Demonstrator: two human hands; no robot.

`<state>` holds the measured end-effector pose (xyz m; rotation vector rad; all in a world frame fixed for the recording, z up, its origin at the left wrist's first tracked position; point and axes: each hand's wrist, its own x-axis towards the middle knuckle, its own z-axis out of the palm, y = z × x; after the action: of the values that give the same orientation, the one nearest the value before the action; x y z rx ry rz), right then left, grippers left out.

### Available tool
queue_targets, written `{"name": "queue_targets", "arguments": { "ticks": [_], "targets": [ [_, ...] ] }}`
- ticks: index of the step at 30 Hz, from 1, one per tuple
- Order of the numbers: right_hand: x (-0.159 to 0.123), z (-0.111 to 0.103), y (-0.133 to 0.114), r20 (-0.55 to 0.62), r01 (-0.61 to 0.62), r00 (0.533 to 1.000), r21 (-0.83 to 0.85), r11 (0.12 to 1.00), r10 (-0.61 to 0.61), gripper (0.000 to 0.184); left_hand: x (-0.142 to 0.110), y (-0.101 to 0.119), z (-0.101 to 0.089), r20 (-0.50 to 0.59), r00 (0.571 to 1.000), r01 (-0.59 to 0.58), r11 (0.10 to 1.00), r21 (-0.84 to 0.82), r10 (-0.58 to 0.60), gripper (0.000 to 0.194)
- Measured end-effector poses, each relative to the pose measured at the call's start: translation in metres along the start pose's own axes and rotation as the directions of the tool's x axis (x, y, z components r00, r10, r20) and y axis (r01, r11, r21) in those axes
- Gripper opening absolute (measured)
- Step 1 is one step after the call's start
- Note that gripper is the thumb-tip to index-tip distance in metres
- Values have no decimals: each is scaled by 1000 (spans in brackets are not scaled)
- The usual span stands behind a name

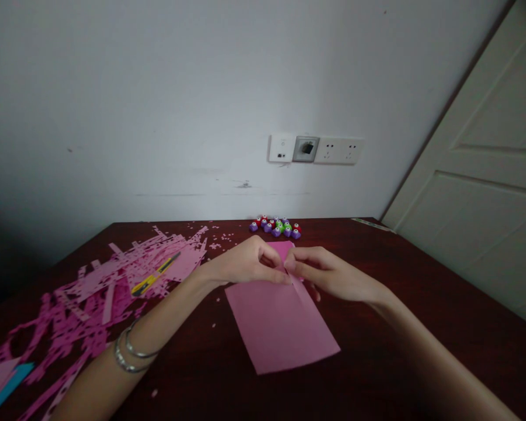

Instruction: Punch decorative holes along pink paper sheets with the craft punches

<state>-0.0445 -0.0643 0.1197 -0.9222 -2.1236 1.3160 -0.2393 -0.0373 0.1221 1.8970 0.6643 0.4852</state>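
Observation:
A pink sheet of paper (280,324) lies on the dark wooden table (398,292) in front of me. My left hand (245,263) and my right hand (328,272) meet at the sheet's far edge. Both pinch that edge with curled fingers, thumbs and forefingers pressed together on the paper. A tear or fold line runs down from where the fingers meet. Silver bangles (131,351) ring my left wrist.
A heap of punched pink paper strips (100,292) covers the table's left side, with a yellow craft knife (153,275) on it. Several small coloured paper punches (276,227) stand by the wall. Wall sockets (315,149) sit above; a door (486,175) is at the right.

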Motion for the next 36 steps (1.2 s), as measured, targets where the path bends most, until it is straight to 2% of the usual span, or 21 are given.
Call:
{"name": "queue_targets", "arguments": {
  "ticks": [7, 15, 17, 19, 23, 26, 28, 30, 32, 33, 36],
  "targets": [
    [2, 1, 1, -12, 10, 1000, -5, 1000, -10, 35, -1, 0, -1, 33, 999, 30, 999, 20, -31, 31],
    [3, 3, 6, -47, 38, 998, 107, 994, -33, 36, -3, 0, -10, 50, 997, -54, 998, 17, 53, 23],
    [2, -2, 5, -59, 68, 996, 88, 994, -63, 39, -3, -2, -13, -10, 999, -41, 999, 8, 42, 23],
    [-2, -10, 3, -49, 74, 996, 61, 995, -71, 45, -3, -6, -16, -130, 991, -23, 1000, -20, 20, 24],
    [-12, -29, 0, -30, -4, 1000, -73, 997, 2, 41, 0, -14, -21, -367, 930, -28, 992, -126, -21, 28],
    [-15, -39, 4, -146, -70, 988, -164, 984, 46, 33, 2, -19, -26, -456, 890, -48, 995, -92, 1, 30],
    [-15, -42, 7, -271, -84, 962, -162, 983, 38, 33, 1, -21, -33, -394, 919, -16, 1000, 4, 17, 30],
    [-15, -42, 9, -364, -85, 931, -130, 988, 32, 34, -3, -22, -42, -206, 978, 59, 989, 136, -30, 28],
    [-15, -41, 9, -387, -96, 921, -112, 989, 46, 37, -8, -21, -50, -64, 993, 118, 953, 278, -104, 30],
    [-15, -39, 8, -376, -104, 925, -116, 988, 53, 37, -11, -19, -52, -62, 991, 133, 932, 337, -119, 31],
    [-14, -32, 3, -290, -101, 956, -164, 981, 51, 35, -14, -10, -47, -231, 972, 130, 901, 414, -34, 28]
  ]
}}
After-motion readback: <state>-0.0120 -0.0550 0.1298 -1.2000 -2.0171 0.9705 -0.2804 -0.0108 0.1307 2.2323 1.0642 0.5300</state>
